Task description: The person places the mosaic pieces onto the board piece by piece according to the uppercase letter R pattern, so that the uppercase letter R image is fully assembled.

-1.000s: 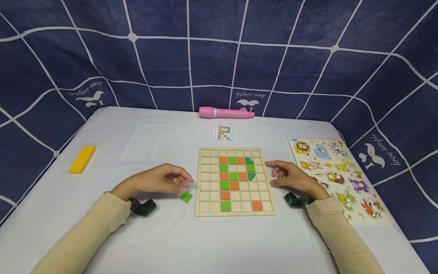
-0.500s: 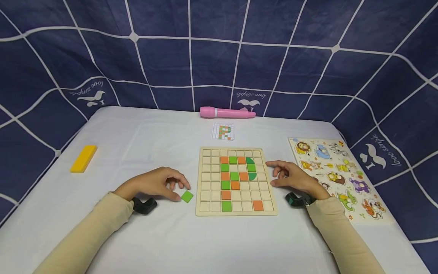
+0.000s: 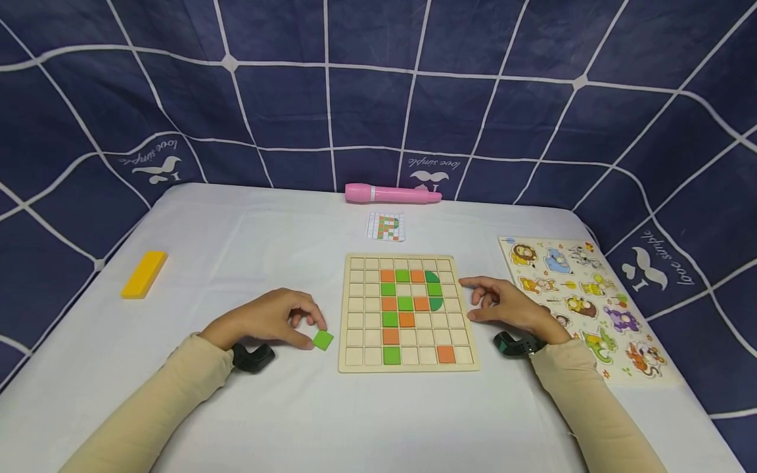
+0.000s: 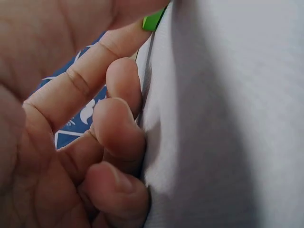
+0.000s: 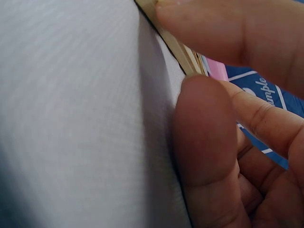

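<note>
In the head view my left hand [image 3: 272,318] pinches a small green square tile [image 3: 322,339] by its edges between thumb and index finger, low at the tablecloth. The left wrist view shows a corner of the green tile [image 4: 153,21] between those fingers; the other fingers curl loosely on the cloth. To the right lies a wooden grid board [image 3: 367,366] bearing orange and green squares and two dark green rounded pieces. My right hand [image 3: 511,305] rests at the board's right edge, thumb and index fingertips touching it. The right wrist view shows the thumb [image 5: 206,128] against the wooden edge [image 5: 178,50].
Behind the board lies a small pattern card [image 3: 386,226], with a pink pen-like object [image 3: 393,195] beyond it. A yellow block [image 3: 144,275] is far left. An animal puzzle board [image 3: 582,289] lies right, partly behind the right hand. Dark blue gridded cloth [image 3: 372,98] hangs behind the table.
My left hand has lowered, and its thumb and index finger have closed in on the green tile's edges. The right hand stays at the board's edge.
</note>
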{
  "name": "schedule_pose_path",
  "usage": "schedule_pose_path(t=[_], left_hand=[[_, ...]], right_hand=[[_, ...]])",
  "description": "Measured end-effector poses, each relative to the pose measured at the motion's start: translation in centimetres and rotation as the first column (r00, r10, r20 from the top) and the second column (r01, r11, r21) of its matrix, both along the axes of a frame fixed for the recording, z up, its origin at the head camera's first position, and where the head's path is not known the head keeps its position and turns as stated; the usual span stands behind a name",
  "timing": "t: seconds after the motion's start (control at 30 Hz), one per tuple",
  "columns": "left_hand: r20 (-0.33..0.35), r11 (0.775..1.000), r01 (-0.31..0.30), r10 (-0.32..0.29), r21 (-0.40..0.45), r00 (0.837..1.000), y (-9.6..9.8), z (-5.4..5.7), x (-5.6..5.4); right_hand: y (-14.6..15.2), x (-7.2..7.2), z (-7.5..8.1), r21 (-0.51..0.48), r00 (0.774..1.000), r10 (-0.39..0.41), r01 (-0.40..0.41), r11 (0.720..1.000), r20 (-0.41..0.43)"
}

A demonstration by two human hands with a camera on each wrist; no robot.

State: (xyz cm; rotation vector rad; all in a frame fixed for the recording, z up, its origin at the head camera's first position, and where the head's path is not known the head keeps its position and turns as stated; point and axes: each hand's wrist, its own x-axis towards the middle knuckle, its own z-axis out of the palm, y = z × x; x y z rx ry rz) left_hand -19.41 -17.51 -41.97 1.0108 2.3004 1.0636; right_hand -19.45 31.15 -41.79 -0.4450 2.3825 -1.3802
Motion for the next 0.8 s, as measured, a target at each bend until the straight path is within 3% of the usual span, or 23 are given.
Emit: schedule_pose_path(t=[0.27,0.67,0.8], left_hand=[[0.059,0.994,-0.065,0.060,0.088,0.996,0.8,0.0,-0.1],[0.028,0.969,-0.214,0.212,0.126,0.977,4.8,1.0,1.6],[0.019,0.964,-0.233,0.232,0.126,0.973,6.5,1.1,2.1]], right_hand=[[-0.1,0.1,0.1,0.007,1.000,-0.002,0.002,1.000,0.001],[0.0,0.0,0.0,0.008,1.000,0.002,-0.002,1.000,0.002],[0.0,0.0,0.0,0.006,1.000,0.000,0.000,1.000,-0.002]])
